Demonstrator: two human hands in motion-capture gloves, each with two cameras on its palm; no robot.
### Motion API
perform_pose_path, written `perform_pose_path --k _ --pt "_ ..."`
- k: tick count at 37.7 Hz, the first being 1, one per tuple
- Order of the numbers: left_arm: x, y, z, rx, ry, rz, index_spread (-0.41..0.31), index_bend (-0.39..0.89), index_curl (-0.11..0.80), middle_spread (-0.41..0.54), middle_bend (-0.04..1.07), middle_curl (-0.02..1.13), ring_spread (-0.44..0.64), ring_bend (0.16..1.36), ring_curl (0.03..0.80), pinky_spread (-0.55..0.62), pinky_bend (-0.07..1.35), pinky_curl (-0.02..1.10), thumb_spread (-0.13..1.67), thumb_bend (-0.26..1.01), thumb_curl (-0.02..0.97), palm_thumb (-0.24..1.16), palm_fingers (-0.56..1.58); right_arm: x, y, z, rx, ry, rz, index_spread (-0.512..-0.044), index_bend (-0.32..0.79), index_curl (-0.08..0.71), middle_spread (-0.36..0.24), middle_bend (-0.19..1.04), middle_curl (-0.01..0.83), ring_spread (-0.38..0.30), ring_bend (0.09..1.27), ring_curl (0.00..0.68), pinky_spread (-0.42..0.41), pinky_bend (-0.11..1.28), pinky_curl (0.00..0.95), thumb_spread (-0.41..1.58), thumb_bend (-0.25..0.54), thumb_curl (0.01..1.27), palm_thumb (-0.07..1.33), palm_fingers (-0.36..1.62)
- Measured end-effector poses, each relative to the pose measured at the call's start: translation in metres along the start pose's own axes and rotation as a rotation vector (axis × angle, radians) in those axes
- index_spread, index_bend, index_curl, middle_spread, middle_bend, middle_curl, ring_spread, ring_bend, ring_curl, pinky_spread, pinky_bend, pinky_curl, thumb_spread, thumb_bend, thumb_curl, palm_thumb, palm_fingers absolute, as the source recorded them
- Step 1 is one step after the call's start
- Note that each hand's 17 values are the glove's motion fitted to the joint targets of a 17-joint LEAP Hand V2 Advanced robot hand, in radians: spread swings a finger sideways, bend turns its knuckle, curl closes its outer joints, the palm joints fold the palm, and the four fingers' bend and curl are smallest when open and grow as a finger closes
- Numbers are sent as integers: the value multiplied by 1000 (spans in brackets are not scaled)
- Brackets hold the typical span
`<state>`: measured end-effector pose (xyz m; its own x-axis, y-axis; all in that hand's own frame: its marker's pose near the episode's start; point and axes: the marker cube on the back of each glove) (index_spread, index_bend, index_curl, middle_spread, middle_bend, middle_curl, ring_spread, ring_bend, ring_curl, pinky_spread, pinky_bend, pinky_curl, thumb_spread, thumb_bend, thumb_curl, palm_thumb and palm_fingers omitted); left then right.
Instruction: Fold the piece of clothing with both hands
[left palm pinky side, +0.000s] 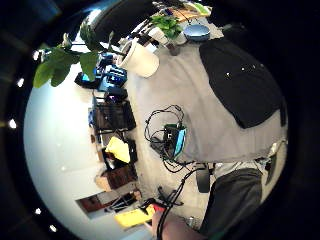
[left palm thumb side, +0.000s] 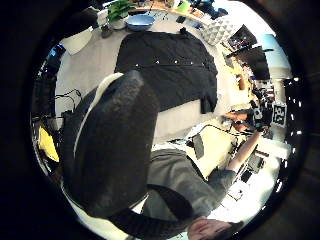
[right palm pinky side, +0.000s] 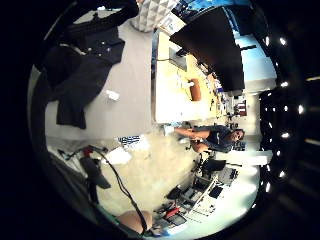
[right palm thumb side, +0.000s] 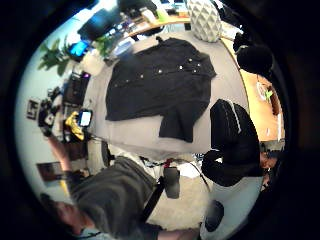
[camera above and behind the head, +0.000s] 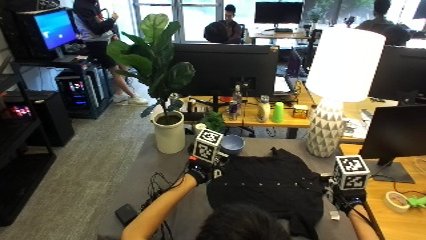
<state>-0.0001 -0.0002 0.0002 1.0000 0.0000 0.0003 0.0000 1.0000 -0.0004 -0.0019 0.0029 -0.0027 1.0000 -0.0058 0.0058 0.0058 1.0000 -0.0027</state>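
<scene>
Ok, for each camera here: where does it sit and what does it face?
Outside: above and behind the head, facing black shirt, left hand, right hand.
Left little-finger palm: grey table, floor.
Left thumb palm: shirt, gloved finger.
Right little-finger palm: table edge, floor.
Right thumb palm: whole shirt, gloved finger.
All show the shirt.

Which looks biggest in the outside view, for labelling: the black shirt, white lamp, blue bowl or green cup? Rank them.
1. Shirt and lamp: both look large, too alike to rank, and the head hides part of the shirt.
2. Bowl.
3. Cup, though it stands farther back.
</scene>
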Motion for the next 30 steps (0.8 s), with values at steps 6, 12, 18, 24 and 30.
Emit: perform_pose_path --k 6,12,18,24,30 --pt "0 0 2 -3 -3 3 -64 262 152 62 151 96 139 459 158 178 274 135 757 51 26 94 425 -11 17 -18 -9 -30 -34 -191 187 177 -50 311 170 -66 430 212 28 316 157 695 434 166 630 870" --pt "-5 -2 5 -16 7 -12 -77 256 211 75 149 129 171 475 193 212 279 181 987 39 53 95 404 -7 10 -16 -15 -42 -31 -220 162 229 -59 301 226 -79 413 259 33 299 204 925 432 208 654 856" --pt "-13 -7 11 -28 37 -46 -82 245 256 81 147 150 180 482 212 228 278 211 1112 23 77 95 390 2 -10 -3 -24 -20 -17 -234 150 253 -64 287 267 -85 398 282 36 282 230 1059 413 239 668 853" --pt "-10 -8 17 -23 44 -44 -85 236 291 82 145 168 186 488 227 233 276 236 1180 6 99 95 379 1 -7 -2 -59 -37 -12 -240 143 269 -66 269 298 -88 386 301 37 269 252 1137 385 264 678 852" --pt "9 -16 44 -33 71 18 -86 225 319 83 143 181 185 494 240 229 275 257 1217 -8 118 96 375 -2 -7 24 -211 -35 -28 -251 120 274 -67 237 318 -85 383 318 38 275 276 1184 354 286 688 818"
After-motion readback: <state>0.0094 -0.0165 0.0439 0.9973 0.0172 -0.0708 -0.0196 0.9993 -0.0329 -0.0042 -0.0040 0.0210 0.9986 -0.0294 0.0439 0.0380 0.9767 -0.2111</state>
